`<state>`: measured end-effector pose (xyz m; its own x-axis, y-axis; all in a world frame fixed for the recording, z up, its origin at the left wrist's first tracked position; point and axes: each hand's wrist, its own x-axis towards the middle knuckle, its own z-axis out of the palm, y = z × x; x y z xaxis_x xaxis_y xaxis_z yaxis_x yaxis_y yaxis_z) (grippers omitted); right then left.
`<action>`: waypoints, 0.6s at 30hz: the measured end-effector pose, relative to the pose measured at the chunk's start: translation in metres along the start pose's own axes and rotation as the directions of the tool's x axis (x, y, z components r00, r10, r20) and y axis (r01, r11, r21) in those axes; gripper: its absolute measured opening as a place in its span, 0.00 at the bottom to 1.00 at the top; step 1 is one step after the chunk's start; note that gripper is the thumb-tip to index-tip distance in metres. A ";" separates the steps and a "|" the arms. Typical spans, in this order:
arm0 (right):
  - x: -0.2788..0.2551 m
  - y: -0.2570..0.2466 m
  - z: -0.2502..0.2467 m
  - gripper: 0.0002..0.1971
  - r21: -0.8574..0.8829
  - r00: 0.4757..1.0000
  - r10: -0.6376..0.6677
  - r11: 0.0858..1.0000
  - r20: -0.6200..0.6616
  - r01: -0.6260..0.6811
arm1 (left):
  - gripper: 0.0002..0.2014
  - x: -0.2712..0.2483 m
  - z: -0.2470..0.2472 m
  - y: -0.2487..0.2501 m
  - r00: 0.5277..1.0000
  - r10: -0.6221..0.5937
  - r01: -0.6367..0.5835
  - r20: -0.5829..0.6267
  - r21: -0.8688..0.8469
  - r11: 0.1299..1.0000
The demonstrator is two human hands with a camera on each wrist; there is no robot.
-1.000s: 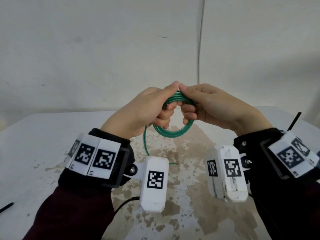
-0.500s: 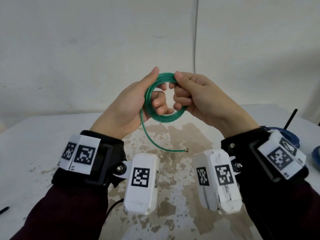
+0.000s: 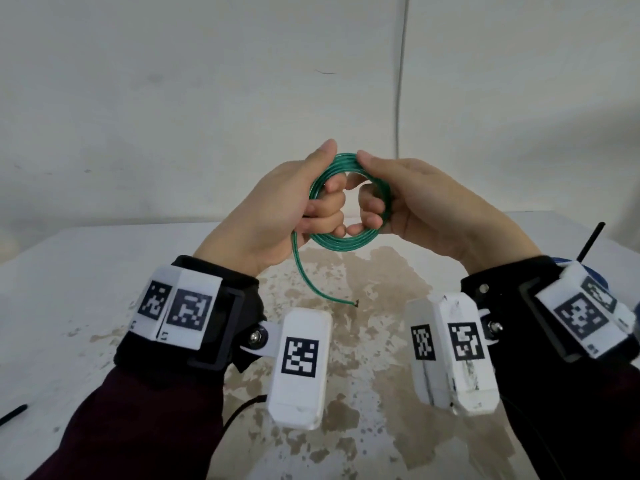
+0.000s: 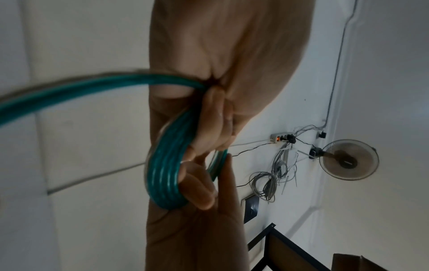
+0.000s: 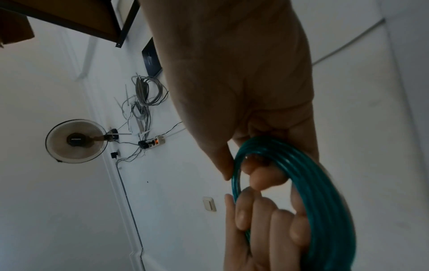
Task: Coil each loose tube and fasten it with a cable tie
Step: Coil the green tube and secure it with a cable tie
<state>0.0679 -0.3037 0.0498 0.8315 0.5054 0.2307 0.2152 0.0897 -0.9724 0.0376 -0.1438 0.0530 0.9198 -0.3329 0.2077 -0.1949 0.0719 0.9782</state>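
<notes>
Both hands grip one green tube (image 3: 341, 242), wound into a small ring of several turns and held up in the air above the table (image 3: 86, 271). On the ring's left side the left hand (image 3: 277, 216) has its fingers curled through the middle and its thumb laid over the top; the right hand (image 3: 426, 206) does the same from the right side, thumb pressed on the top of the coil just beside the other thumb. From the left wrist view the turns lie side by side against the curled fingers (image 4: 204, 132), and from the right wrist view the ring passes round that hand's fingertips (image 5: 264, 176). One loose tail (image 3: 308, 282) hangs from the lower left of the ring and curves down to a free end above the brown-stained middle of the white tabletop. Each wrist wears a black strap with white marker blocks (image 3: 299, 362). At the far right edge a thin black rod (image 3: 592, 242) stands tilted beside something blue.
</notes>
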 end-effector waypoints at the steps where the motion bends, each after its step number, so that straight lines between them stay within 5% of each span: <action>1: 0.000 0.000 0.000 0.16 -0.004 1.000 -0.017 1.000 0.010 0.017 | 0.24 0.000 0.000 0.000 1.000 -0.003 0.003 0.001 0.007 1.000; 9: 0.007 0.005 0.006 0.17 -0.009 0.976 -0.177 0.984 -0.130 0.177 | 0.25 0.006 0.006 -0.004 1.000 0.004 -0.008 -0.018 -0.240 0.971; 18: -0.002 -0.002 0.000 0.14 0.094 0.992 -0.113 0.990 0.057 0.107 | 0.23 -0.002 -0.003 0.007 0.992 0.068 -0.072 -0.107 -0.033 0.997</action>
<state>0.0659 -0.3051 0.0512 0.7715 0.5398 0.3368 0.2543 0.2237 -0.9409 0.0357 -0.1399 0.0595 0.9357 -0.2243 0.2723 -0.2490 0.1269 0.9602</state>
